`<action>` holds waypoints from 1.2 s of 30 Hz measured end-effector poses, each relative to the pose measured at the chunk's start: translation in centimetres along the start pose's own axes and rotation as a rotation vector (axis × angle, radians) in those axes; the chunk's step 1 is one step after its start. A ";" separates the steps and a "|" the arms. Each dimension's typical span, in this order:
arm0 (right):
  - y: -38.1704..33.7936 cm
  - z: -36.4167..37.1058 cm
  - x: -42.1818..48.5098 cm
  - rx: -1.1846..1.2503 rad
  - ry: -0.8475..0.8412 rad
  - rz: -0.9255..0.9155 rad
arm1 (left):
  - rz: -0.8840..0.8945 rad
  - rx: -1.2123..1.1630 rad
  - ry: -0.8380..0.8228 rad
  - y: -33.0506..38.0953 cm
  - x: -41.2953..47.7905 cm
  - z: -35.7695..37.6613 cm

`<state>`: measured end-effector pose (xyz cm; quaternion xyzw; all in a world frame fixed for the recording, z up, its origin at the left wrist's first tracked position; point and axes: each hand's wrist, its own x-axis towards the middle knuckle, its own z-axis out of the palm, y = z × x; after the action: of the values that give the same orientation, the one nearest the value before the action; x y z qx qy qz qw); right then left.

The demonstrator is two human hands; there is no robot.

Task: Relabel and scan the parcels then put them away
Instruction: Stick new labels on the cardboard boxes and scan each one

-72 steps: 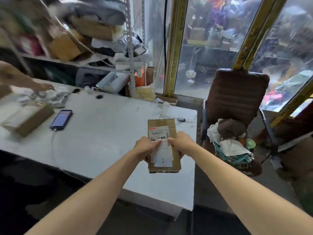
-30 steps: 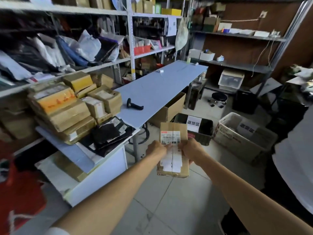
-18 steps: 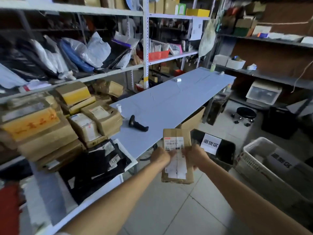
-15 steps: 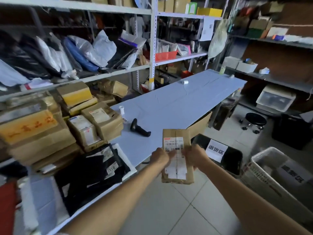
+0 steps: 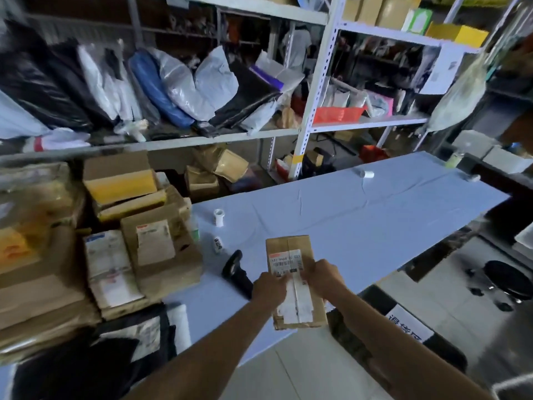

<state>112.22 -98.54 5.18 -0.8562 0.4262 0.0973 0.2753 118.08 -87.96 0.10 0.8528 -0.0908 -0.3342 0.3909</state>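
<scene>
Labelled parcel (image 5: 295, 280) between both gripping hands (left (image 5: 269, 288), right (image 5: 324, 278))

Dim and cool, bluish throughout. Brightest across the pale bench (image 5: 375, 215) and the white shelf uprights (image 5: 315, 82). Darkest at the near left among the black bags (image 5: 72, 370), and deep inside the shelves. Soft and diffuse, with vague shadow only (plus a faint sheen on the plastic mailers (image 5: 187, 82)). Sharpest at the centre, around the parcel (image 5: 291, 264), the left hand (image 5: 269, 287) and the right hand (image 5: 324, 277). Smeared with motion blur toward the left edge, over the stacked boxes (image 5: 34, 255). Bowed by the wide lens at the borders, with uprights leaning outward.
</scene>
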 end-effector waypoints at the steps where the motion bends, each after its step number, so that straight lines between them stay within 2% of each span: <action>1: -0.3 -0.4 1.7 -0.007 -0.021 -0.012 | -0.026 -0.001 0.008 0.6 1.2 0.1; 9: -1.9 -1.5 13.9 -0.029 -0.170 -0.185 | -0.195 -0.049 0.136 4.1 10.2 1.1; 12: -2.0 -1.5 17.5 -0.035 -0.239 -0.247 | -0.260 -0.120 0.197 5.3 11.8 1.6; 17: -1.5 -1.0 21.7 -0.063 -0.321 -0.325 | -0.325 -0.106 0.254 6.4 13.5 2.6; 22: -1.0 1.0 23.5 -0.089 -0.379 -0.322 | -0.395 -0.118 0.270 5.6 15.1 3.8; 27: 0.7 4.7 25.2 -0.105 -0.549 -0.256 | -0.471 -0.069 0.241 2.8 15.9 6.1; 29: 1.1 5.3 24.6 -0.124 -0.538 -0.255 | -0.494 -0.095 0.272 2.1 15.8 6.8; 31: 0.9 5.4 23.7 -0.186 -0.372 -0.353 | -0.493 -0.111 0.286 1.6 15.7 7.5; 33: -0.8 5.0 22.1 -0.233 -0.169 -0.612 | -0.476 -0.101 0.342 1.4 15.4 8.0; 34: -2.3 4.8 21.1 -0.267 -0.120 -0.767 | -0.479 -0.096 0.387 1.5 15.2 8.1; 36: -4.9 5.8 19.2 -0.293 -0.195 -0.934 | -0.508 -0.036 0.414 1.2 14.9 8.7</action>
<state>128.35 -105.90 -5.43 -0.9722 -0.0485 0.1021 0.2051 123.92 -100.25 -10.58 0.8910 0.2123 -0.2421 0.3200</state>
